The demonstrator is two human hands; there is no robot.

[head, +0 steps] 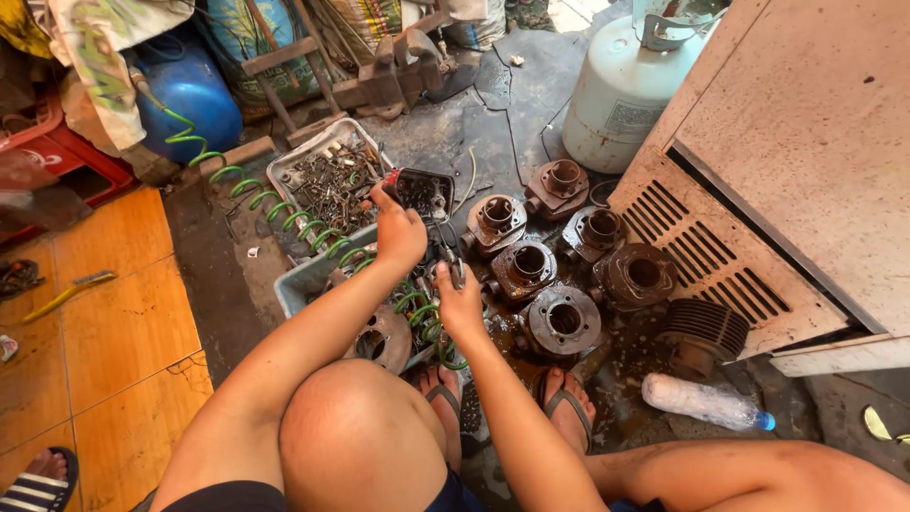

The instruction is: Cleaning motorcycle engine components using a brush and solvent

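Observation:
My left hand [398, 232] reaches forward and grips the near edge of a small black tray [424, 192] holding small metal parts. My right hand [462, 303] sits just below it, closed around a dark metal hand tool [449, 248] that looks like pliers and points up toward the tray. Both hands hover over a grey bin [313, 275] and a green coiled hose [284, 213]. Several rusty engine cylinders [527, 265] stand on the oily floor directly right of my hands. My feet in sandals rest below them.
A grey tray of screws and bolts [327, 180] lies behind the hose. A white gas tank [621, 90] and a vented metal cabinet [758, 190] stand at right. A plastic bottle [706, 401] lies by my foot. Another person's sandalled foot [38, 479] shows at bottom left.

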